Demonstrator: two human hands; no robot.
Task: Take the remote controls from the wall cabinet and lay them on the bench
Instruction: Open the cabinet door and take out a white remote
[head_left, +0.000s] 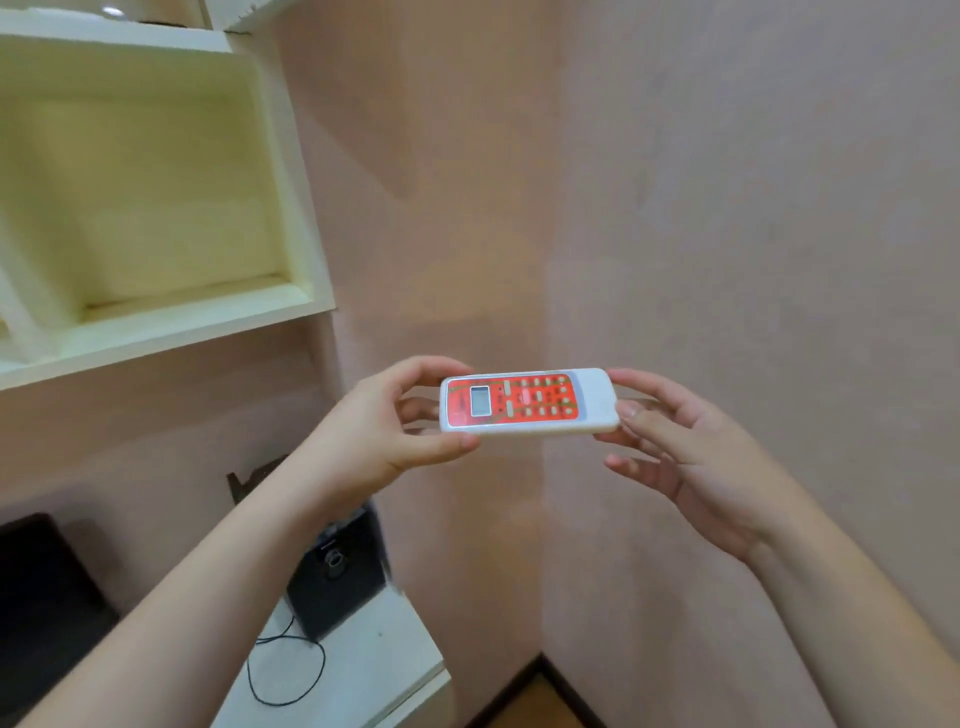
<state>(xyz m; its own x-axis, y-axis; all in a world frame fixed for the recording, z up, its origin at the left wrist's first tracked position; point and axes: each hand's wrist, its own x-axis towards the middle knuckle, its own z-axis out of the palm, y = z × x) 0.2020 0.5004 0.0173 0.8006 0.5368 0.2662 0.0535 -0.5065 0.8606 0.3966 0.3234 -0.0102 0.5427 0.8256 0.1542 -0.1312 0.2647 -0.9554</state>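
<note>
White plastic remote control with red keypad (529, 401): out of the cream wall cabinet (156, 208), midair; my left hand (374, 436) pinches one end, right hand (691, 457) loosely open at the other. Next, I judge: lower onto white table (374, 670)

from my end the room is evenly, softly lit, a warm patch on the pink wall (467, 322) in the middle. the wall cabinet (156, 208) at far left glows pale yellow and smears. the wide lens bends the edges; the dark speaker (337, 577) near left is motion-blurred.
</note>
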